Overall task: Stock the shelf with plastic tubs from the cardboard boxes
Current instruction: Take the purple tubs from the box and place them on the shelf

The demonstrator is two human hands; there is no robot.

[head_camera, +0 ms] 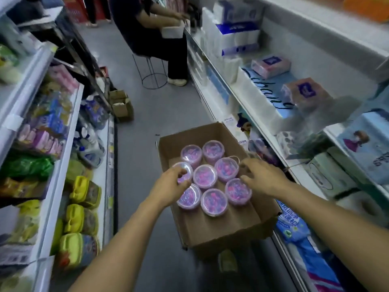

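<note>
Shop aisle, centre frame: left hand (171, 183) curls around a tub (185, 166) in the cardboard box (221, 225); right hand (262, 178) hovers, fingers spread.

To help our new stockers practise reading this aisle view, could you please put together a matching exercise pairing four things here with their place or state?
Things
1. cardboard box
2. left hand
3. right hand
4. wire stool

Places or states
A. far down the aisle, under a seated person
B. fingers curled round a plastic tub at the box's left side
C. on the aisle floor, top open
D. fingers spread, reaching over the tubs on the box's right side

Pairs: 1-C, 2-B, 3-D, 4-A
</note>
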